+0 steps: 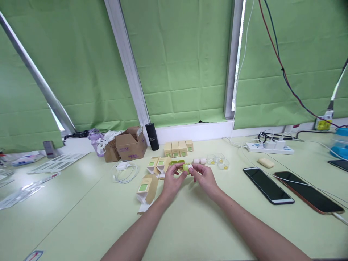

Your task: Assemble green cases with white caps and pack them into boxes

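Observation:
My left hand [173, 178] and my right hand [204, 178] meet over the table, fingers closed around a small green-and-white cylinder [187, 168]. The left fingers are on its green part and the right fingers are at the white end. Just behind the hands lie green pieces [177, 162], partly covered by my left hand. Two small pale pink-white cylinders [199, 161] stand beyond my right hand, next to several clear round cups [219, 160] with yellow spots. Left of my hands are opened small cartons [163, 164], and a nearer carton [147, 188] lies with its flaps out.
Several closed small cartons [178, 149] stand in a row at the back. A cardboard box [131, 145], a black cylinder [152, 136] and a coiled white cable [125, 171] are on the left. Two phones [268, 185], a power strip [269, 148] and loose cables are on the right.

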{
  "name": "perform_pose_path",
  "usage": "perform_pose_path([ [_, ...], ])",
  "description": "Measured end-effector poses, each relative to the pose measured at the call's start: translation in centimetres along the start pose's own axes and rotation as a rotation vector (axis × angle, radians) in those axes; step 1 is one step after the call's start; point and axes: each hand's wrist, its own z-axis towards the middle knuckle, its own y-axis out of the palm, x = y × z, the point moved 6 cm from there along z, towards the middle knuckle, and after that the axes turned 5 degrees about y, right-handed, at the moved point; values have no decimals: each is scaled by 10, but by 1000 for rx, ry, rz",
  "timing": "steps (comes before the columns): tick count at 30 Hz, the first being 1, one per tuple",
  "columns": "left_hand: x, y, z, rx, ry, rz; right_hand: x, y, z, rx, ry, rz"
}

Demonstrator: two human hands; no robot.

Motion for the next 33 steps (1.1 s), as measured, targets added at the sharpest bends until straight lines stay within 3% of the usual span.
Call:
perform_pose_path([
  [10,6,0,-6,3,0,130,0,-2,-2,38,-56,-20],
  [17,30,5,-15,26,195,307,8,0,1,51,-23,49],
  [21,31,9,-18,-2,226,345,10,2,-1,67,0,56],
  [28,23,6,-15,-8,157,181,3,3,-5,28,-26,-24],
  [33,9,11,-13,-52,-26,-109,-4,2,-8,8,-113,-181],
])
